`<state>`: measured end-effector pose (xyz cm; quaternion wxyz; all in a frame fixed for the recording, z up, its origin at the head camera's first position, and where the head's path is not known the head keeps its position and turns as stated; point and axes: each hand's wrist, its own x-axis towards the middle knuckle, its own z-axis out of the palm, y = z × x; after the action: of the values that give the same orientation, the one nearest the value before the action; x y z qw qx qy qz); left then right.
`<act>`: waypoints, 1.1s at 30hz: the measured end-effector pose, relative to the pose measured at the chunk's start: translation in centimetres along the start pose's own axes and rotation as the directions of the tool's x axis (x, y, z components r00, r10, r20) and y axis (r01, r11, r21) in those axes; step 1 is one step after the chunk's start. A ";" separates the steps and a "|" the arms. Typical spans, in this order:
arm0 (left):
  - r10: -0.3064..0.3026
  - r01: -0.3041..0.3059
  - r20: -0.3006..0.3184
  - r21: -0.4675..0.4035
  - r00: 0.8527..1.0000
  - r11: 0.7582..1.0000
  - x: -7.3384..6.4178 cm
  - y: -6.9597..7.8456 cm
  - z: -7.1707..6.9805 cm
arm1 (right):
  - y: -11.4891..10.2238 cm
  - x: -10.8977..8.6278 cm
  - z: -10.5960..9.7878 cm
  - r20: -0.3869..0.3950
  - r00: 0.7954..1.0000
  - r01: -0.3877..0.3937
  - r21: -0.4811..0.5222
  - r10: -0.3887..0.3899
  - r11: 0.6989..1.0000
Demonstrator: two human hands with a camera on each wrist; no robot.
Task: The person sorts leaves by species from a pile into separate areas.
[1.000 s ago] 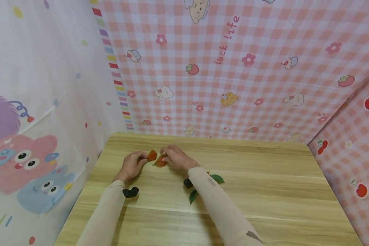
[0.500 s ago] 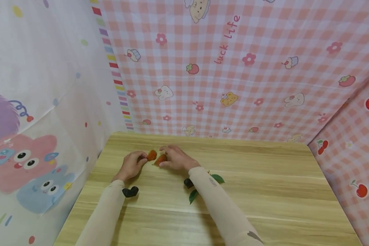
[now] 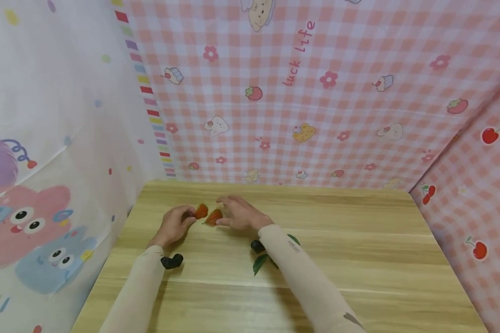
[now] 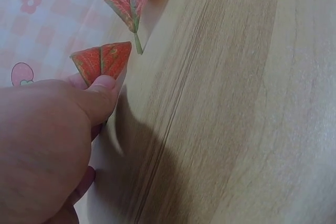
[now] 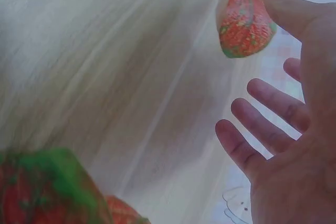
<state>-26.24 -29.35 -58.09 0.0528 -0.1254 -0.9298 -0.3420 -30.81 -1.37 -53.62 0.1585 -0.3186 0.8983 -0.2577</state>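
In the head view, my left hand [image 3: 175, 225] is at the left of the table. Its thumb and fingers pinch a curled red-orange leaf [image 3: 201, 211], and the left wrist view shows the thumb on that leaf [image 4: 105, 62]. Just to the right lies a second red-orange leaf [image 3: 214, 217], its thin stem pointing toward the left hand. Over this one my right hand [image 3: 241, 215] hovers, fingers spread and holding nothing. In the right wrist view its thumb is close to the leaf [image 5: 247, 22]; I cannot tell whether they touch.
Green leaves [image 3: 260, 264] lie partly hidden under my right forearm. In the right wrist view a blurred green-and-red leaf [image 5: 52, 182] fills the lower left corner. Small black devices [image 3: 172, 262] sit by the wrists. Patterned cloth [image 3: 316, 115] surrounds the wooden table [image 3: 216, 296].
My right fingers, on the second leaf one second ago, have spread and come off it. The left hand keeps its pinch. The head view has shifted slightly.
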 end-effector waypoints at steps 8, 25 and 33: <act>-0.059 0.060 0.054 -0.024 0.997 0.998 -0.4 1.0 -0.7 | 0.2 -1.2 -0.8 -0.029 0.999 0.029 0.011 -0.028 1.000; 0.016 -0.017 -0.046 -0.040 0.999 0.999 -1.1 1.1 -0.9 | 1.8 -6.1 -1.8 -0.058 0.998 0.030 -0.012 -0.031 0.999; 0.107 -0.107 -0.083 0.011 0.991 0.994 -1.1 5.1 -0.4 | 2.8 -9.4 -2.2 -0.104 0.994 0.024 0.028 -0.021 0.999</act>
<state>-23.77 -26.09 -54.86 0.1102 -0.1605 -0.9198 -0.3406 -26.16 7.46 -52.24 0.1133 -0.3125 0.8978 -0.2889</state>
